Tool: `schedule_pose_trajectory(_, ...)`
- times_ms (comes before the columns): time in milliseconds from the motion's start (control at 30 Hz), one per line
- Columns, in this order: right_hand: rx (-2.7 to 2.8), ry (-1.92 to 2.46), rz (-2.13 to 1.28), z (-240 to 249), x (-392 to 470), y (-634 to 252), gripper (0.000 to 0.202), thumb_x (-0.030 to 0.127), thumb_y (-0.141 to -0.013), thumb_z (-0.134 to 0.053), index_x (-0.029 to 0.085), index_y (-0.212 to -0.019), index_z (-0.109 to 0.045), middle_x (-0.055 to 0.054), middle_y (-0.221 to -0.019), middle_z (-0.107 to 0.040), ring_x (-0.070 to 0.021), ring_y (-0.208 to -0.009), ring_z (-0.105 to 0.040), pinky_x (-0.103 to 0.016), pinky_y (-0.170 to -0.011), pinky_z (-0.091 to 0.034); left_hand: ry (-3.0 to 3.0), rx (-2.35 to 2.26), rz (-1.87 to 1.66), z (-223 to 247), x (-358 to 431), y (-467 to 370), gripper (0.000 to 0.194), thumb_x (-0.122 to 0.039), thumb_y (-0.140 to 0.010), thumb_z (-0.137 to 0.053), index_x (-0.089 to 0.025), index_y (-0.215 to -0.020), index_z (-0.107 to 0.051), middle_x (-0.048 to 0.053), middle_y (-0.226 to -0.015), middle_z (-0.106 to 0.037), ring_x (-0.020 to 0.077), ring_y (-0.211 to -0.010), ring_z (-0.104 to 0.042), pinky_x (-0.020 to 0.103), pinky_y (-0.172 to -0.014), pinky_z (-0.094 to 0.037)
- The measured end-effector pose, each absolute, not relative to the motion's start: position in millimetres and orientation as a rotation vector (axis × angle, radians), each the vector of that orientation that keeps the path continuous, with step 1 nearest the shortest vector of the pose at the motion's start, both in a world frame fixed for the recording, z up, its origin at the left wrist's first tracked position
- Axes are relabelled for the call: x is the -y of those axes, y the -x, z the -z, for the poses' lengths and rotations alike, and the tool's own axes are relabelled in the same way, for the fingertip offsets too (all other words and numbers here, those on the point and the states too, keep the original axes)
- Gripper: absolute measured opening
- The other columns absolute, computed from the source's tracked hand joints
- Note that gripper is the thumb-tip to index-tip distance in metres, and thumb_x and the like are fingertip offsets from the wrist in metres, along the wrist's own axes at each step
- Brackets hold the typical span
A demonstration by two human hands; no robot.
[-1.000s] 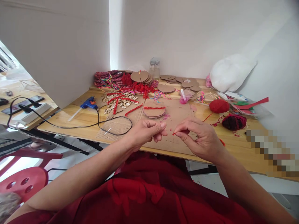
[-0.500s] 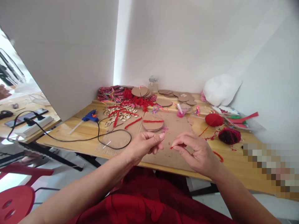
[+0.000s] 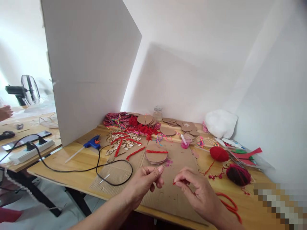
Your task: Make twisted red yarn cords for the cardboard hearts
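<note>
Over the front of a cardboard sheet [image 3: 165, 198], my left hand [image 3: 148, 182] is closed with thumb against curled fingers; what it holds, if anything, is too small to make out. Close to its right, my right hand [image 3: 194, 188] pinches a small end of red yarn between thumb and fingertips. Just beyond both hands lies a round cardboard disc [image 3: 155, 157] with a red twisted yarn strip [image 3: 157, 151] across its top. Another red strip [image 3: 135, 153] rests to the left of the disc. Red scissor-like handles [image 3: 229, 204] show beside my right forearm.
A blue glue gun [image 3: 93, 142] with a looping black cable lies left, near pale shell-like pieces [image 3: 123, 143]. Cardboard discs [image 3: 168, 131], a glass jar [image 3: 157, 112] and red tassels [image 3: 146, 128] stand behind. Red yarn [image 3: 219, 154] and dark yarn [image 3: 238, 174] balls lie right. Another person's hand [image 3: 6, 112] shows far left.
The camera view has tilted upward, so the table sits lower in the picture. Both hands stay close together, the right still pinching the red yarn end.
</note>
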State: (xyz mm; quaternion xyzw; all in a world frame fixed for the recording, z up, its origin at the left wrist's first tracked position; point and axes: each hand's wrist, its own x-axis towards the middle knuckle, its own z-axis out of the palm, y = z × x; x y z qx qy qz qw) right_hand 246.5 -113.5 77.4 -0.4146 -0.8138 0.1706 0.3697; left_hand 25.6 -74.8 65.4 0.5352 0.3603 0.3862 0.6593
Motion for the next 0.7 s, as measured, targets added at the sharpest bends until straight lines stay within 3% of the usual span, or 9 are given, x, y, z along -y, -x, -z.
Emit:
schedule_pose_trajectory(67,2.091,1.079,-0.456,-72.3,110.4,-244.8,0.014,0.024,-0.099,-0.051,0.022,-0.090,-0.062,-0.001,-0.085,-0.059,-0.0132,-0.077,-0.056,-0.024,-0.070,-0.042,-1.228,-0.838,-0.915,-60.7,72.7,-25.2,0.048,-0.056,-0.081,-0.068,-0.011,-0.066,-0.070,0.007,-0.077,-0.064,0.0097,-0.063,-0.048,0.023,-0.056,-0.033)
schedule_pose_trajectory(133,2.096,1.084,-0.476,-68.4,107.3,-242.9,0.015,0.024,-0.099,-0.051,0.022,-0.089,-0.061,-0.001,-0.084,-0.059,-0.0133,-0.076,-0.056,-0.024,-0.069,-0.042,-1.226,-0.831,-0.931,-57.3,69.6,-23.9,0.035,-0.047,-0.073,-0.078,-0.015,-0.087,-0.076,0.007,-0.098,-0.066,0.0093,-0.067,-0.049,0.022,-0.058,-0.035)
schedule_pose_trajectory(233,2.106,1.098,-0.496,-63.5,102.2,-240.1,0.015,0.024,-0.098,-0.050,0.022,-0.088,-0.061,-0.001,-0.084,-0.059,-0.0140,-0.077,-0.056,-0.025,-0.070,-0.042,-1.160,-0.784,-0.890,-53.2,64.8,-22.4,0.058,-0.038,-0.065,-0.085,-0.023,-0.119,-0.070,0.005,-0.108,-0.065,0.0101,-0.073,-0.052,0.021,-0.058,-0.036)
schedule_pose_trajectory(367,2.089,1.115,-0.471,-50.9,90.2,-235.2,0.017,0.025,-0.097,-0.049,0.021,-0.087,-0.062,-0.002,-0.082,-0.058,-0.0145,-0.075,-0.056,-0.025,-0.068,-0.042,-1.122,-0.782,-0.862,-43.8,58.7,-23.3,0.041,-0.048,-0.075,-0.077,-0.014,-0.099,-0.073,0.005,-0.083,-0.066,0.0113,-0.071,-0.055,0.021,-0.057,-0.033)
schedule_pose_trajectory(600,2.012,1.150,-0.392,1.0,57.3,-227.9,0.023,0.026,-0.098,-0.044,0.020,-0.083,-0.060,-0.003,-0.080,-0.059,-0.0138,-0.070,-0.057,-0.024,-0.062,-0.042,-1.112,-0.786,-0.864,-14.0,37.4,-21.8,0.055,-0.067,-0.075,-0.068,-0.012,-0.082,-0.068,0.004,-0.069,-0.062,0.0113,-0.062,-0.053,0.021,-0.053,-0.031)
schedule_pose_trajectory(700,1.980,1.160,-0.356,17.6,48.2,-226.2,0.023,0.028,-0.099,-0.043,0.021,-0.084,-0.059,-0.003,-0.081,-0.060,-0.0146,-0.071,-0.058,-0.024,-0.062,-0.044,-1.126,-0.836,-0.829,-4.2,26.2,-17.9,0.062,-0.074,-0.072,-0.065,-0.012,-0.070,-0.063,0.002,-0.058,-0.056,0.0096,-0.051,-0.044,0.023,-0.050,-0.027)
